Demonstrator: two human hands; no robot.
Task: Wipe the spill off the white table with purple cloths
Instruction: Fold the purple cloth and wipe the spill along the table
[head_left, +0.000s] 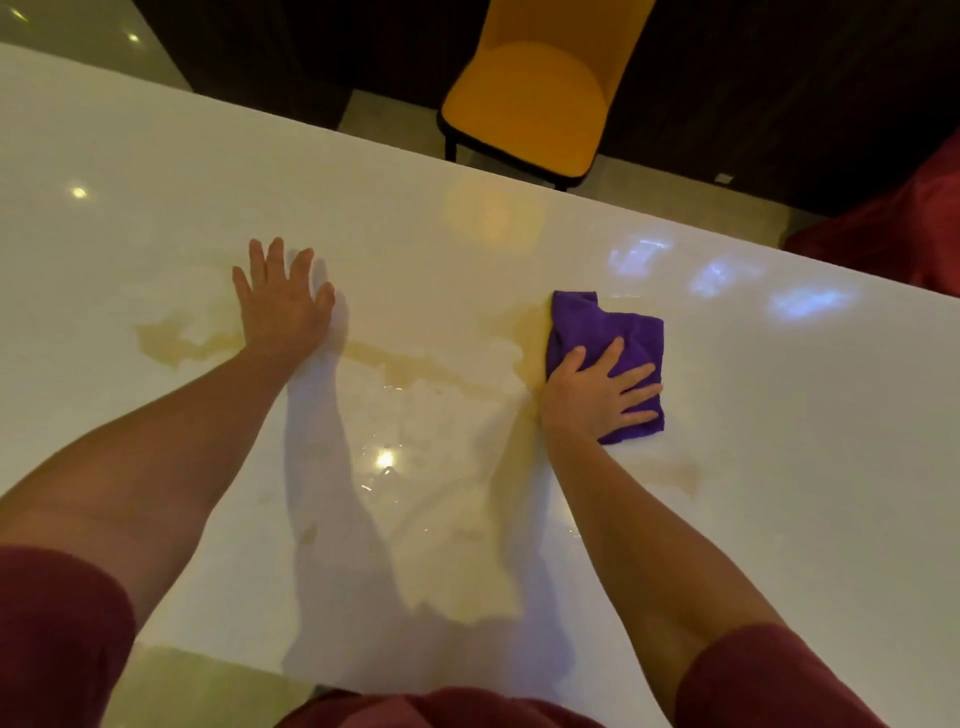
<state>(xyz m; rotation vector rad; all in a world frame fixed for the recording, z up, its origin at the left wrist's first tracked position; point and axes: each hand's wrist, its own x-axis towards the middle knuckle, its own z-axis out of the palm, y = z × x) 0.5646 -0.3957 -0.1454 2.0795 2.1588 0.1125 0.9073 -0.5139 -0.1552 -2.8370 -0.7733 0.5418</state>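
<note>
A glossy white table (779, 467) fills the view. A yellowish spill (415, 366) runs across its middle, from a patch at the left (171, 338) to a wider stain beside the cloth. A folded purple cloth (608, 332) lies on the table right of centre. My right hand (597, 389) presses flat on the cloth's near half, fingers spread and pointing right. My left hand (283, 301) rests flat on the bare table by the spill's left part, fingers apart, holding nothing.
A yellow chair (530, 98) stands beyond the table's far edge. Something dark red (893, 223) sits at the far right past the edge. The table's near edge runs just above my red clothing. Light reflections dot the surface.
</note>
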